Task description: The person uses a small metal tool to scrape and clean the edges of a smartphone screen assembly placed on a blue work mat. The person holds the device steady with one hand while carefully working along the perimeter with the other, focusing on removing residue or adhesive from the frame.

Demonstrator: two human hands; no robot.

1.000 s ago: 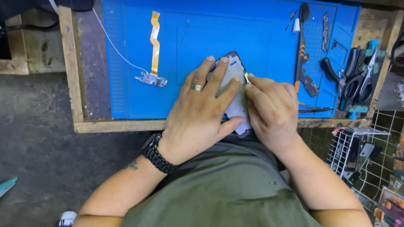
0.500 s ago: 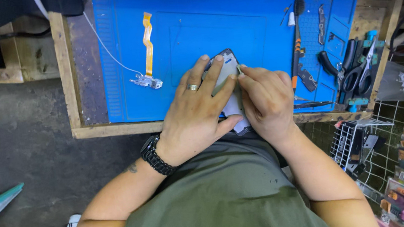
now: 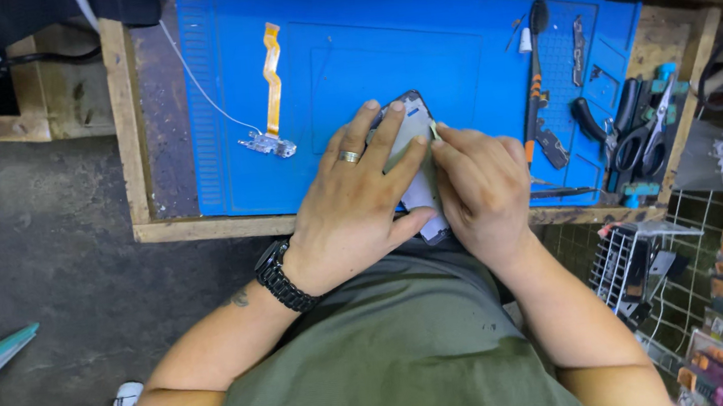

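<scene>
Phone (image 3: 412,130): opened handset, flat on blue mat (image 3: 417,54) at desk's near edge. Likely light, stiff, fragile; best held by edges. Left hand (image 3: 352,199) fingers spread, pressing it down; right hand (image 3: 481,186) fingers pinched at its right edge.

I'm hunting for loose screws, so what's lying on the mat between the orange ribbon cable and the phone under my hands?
In the head view, only bare blue mat lies between the orange ribbon cable and the phone; no screws show.
</scene>
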